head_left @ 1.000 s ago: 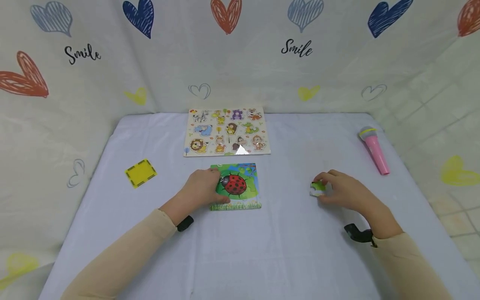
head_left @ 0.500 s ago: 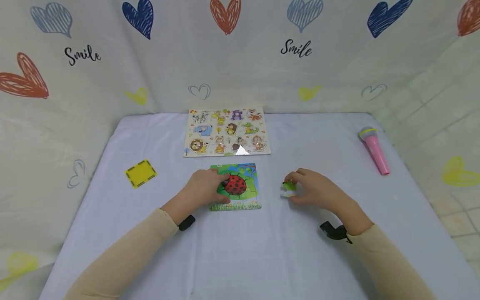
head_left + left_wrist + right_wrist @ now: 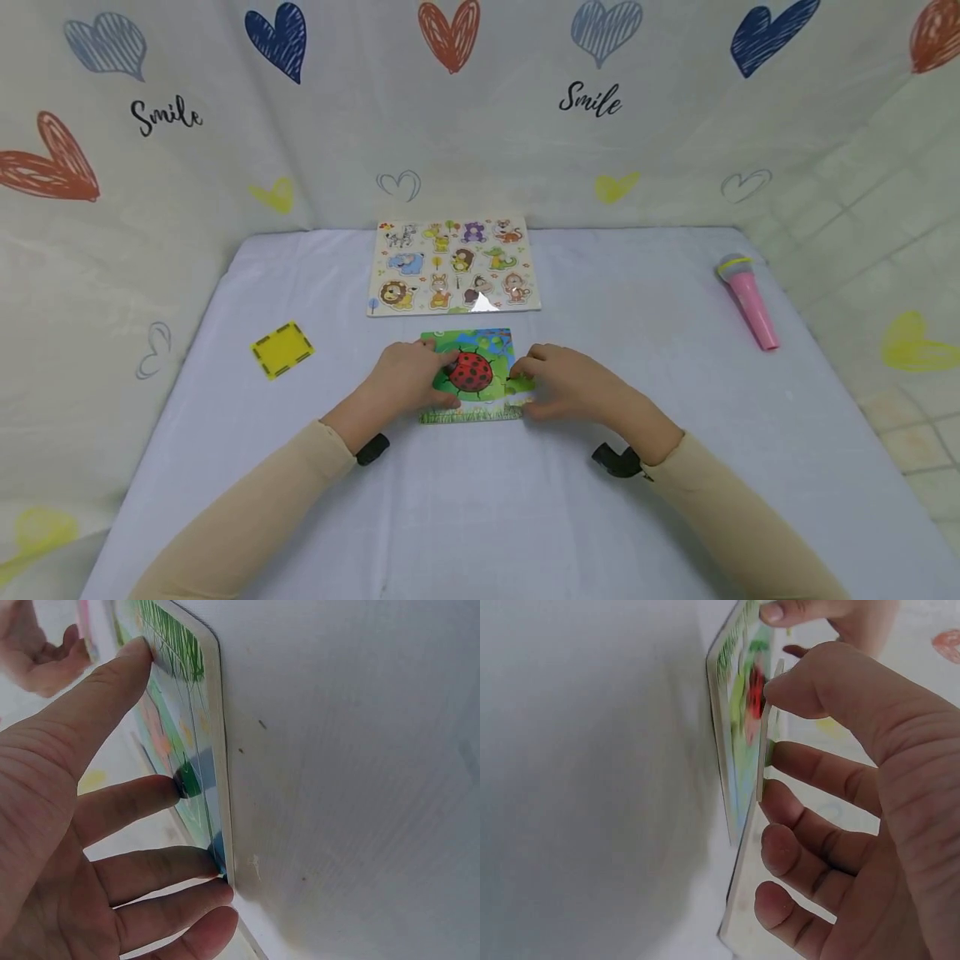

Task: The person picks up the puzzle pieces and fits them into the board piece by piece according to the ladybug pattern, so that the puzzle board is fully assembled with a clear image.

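From my remote station, even, soft light fills the head view; only faint shadows lie under the arms on the worktop (image 3: 480,517). A small white glare spot sits on the animal puzzle board (image 3: 452,265). Backdrop edges bow outward. Both wrist views are dimmer, close and blurred.

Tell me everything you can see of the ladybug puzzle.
The ladybug puzzle is a small, flat, roughly square board with rounded corners, lying on the lavender tablecloth just in front of the animal puzzle board. It looks like thin card or wood, printed with a red black-spotted ladybug on green leaves, blue at the top, grass along the near edge. The left hand presses straight fingers on its left side. The right hand holds a green piece at its right edge, raised slightly above the board.
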The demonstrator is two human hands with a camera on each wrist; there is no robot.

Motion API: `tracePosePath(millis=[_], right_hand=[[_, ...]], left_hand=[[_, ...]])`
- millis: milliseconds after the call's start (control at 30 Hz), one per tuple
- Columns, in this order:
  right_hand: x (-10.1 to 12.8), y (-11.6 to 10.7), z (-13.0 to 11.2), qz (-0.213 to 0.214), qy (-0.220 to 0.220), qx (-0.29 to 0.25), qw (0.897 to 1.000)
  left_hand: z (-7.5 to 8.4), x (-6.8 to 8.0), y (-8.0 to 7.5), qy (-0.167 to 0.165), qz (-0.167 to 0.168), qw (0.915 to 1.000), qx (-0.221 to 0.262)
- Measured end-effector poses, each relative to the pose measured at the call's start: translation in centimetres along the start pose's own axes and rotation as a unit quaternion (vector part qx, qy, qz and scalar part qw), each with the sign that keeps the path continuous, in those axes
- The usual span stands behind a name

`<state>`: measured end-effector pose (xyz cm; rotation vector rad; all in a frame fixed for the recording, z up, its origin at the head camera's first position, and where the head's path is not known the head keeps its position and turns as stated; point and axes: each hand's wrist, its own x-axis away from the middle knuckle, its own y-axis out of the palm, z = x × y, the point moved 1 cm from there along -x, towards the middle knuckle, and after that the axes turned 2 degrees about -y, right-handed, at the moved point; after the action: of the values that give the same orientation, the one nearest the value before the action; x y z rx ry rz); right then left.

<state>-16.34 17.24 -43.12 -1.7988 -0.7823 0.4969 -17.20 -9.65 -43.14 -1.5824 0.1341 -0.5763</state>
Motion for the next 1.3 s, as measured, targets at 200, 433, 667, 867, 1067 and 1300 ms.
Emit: tracePosePath(millis=[200, 433, 667, 867, 1067, 1300], right_hand=[[-1.3, 1.0, -0.8, -0.003, -0.03, 0.013, 0.999], [-2.0, 1.6, -1.5, -0.007, -0.038, 0.022, 0.999], [-2.1, 1.8, -1.4, -0.006, -0.045, 0.027, 0.999], [-2.1, 1.6, -1.5, -0.018, -0.029, 0.019, 0.999], [-1.7, 1.5, -0.9, -0.008, 0.01, 0.005, 1.0], [-1.2, 1.5, -0.3, 0.015, -0.013, 0.011, 1.0]], left_hand=[[0.0, 0.0, 0.1, 0.001, 0.005, 1.0, -0.004], [0.0, -0.1, 0.4, 0.002, 0.013, 0.9999, -0.008], [0.1, 0.1, 0.7, 0.002, 0.024, 0.9997, 0.006], [-0.1, 0.3, 0.7, 0.011, 0.047, 0.9987, 0.014], [0.2, 0.0, 0.7, 0.018, 0.041, 0.9987, 0.026], [0.4, -0.1, 0.8, 0.02, 0.039, 0.998, 0.045]])
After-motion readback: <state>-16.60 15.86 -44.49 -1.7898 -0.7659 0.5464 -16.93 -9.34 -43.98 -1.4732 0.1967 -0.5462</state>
